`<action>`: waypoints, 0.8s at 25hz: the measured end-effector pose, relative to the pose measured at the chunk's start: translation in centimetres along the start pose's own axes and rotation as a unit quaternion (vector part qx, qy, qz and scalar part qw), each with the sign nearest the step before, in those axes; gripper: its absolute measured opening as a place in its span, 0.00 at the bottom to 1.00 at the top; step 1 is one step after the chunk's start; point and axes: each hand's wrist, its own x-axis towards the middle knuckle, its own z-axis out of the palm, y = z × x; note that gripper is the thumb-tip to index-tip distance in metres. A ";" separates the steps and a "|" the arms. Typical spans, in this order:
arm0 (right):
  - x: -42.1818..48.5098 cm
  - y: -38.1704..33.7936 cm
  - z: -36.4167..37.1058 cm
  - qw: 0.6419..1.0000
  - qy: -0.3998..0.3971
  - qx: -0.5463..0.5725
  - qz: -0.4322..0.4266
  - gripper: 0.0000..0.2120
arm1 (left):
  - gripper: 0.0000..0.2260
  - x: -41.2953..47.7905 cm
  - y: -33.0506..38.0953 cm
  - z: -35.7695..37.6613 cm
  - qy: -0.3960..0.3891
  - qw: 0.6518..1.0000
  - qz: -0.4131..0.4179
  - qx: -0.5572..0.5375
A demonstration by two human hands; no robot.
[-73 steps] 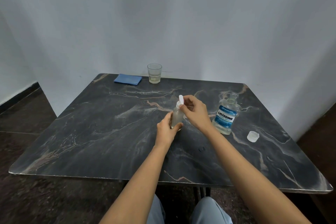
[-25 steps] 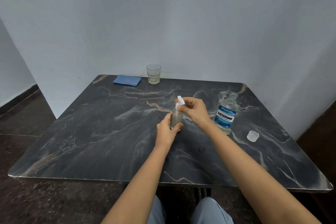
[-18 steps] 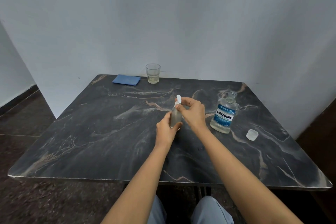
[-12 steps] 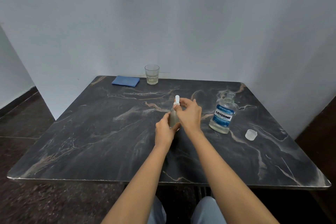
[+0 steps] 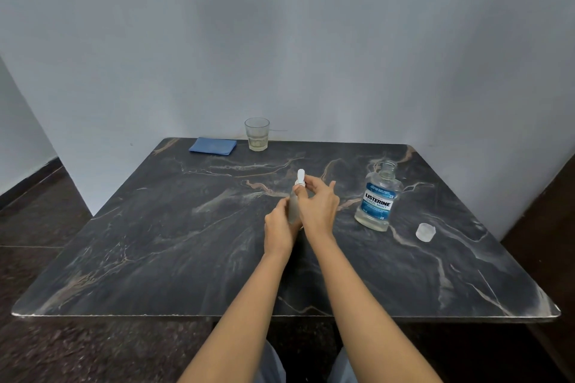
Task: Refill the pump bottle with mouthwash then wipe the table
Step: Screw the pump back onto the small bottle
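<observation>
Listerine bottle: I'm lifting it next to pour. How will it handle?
The Listerine bottle stands uncapped, its cap apart on the table, so tilting would likely spill. Clear smooth plastic, probably slightly slippery. Liquid looks low, so likely light.

Much of the pump bottle (image 5: pixel 293 204), base included, is hidden behind the left hand (image 5: pixel 278 227) and right hand (image 5: pixel 319 207), so its fill level cannot be told. Toward the counter's (image 5: pixel 155 242) right edge, the fine print on the mouthwash bottle (image 5: pixel 378 202) label is too small to read. The picture's bottom edge cuts off both forearms.
</observation>
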 end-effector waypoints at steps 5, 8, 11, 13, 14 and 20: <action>0.3 0.2 -1.8 0.994 -0.094 0.048 -0.010 0.13 | 0.16 0.1 -0.1 -0.3 -0.014 1.000 0.008 0.021; 0.0 0.4 -2.6 0.990 -0.123 0.075 -0.007 0.17 | 0.19 0.6 -0.4 -0.5 -0.034 0.998 0.002 0.044; -0.5 0.8 -4.8 0.991 -0.112 0.074 -0.017 0.17 | 0.36 0.8 -0.9 -0.9 -0.038 0.997 -0.007 0.068; -1.0 1.3 -7.3 0.995 -0.061 0.070 -0.042 0.13 | 0.41 -0.1 -0.7 -0.9 0.004 0.998 -0.010 0.061; -1.3 1.7 -8.9 0.996 -0.020 0.068 -0.052 0.12 | 0.39 -1.0 -0.4 -0.7 0.038 0.998 0.001 0.046; 1.3 7.4 -18.4 0.978 0.131 -0.163 0.013 0.14 | 0.20 -5.7 2.0 3.2 0.095 0.993 0.059 -0.023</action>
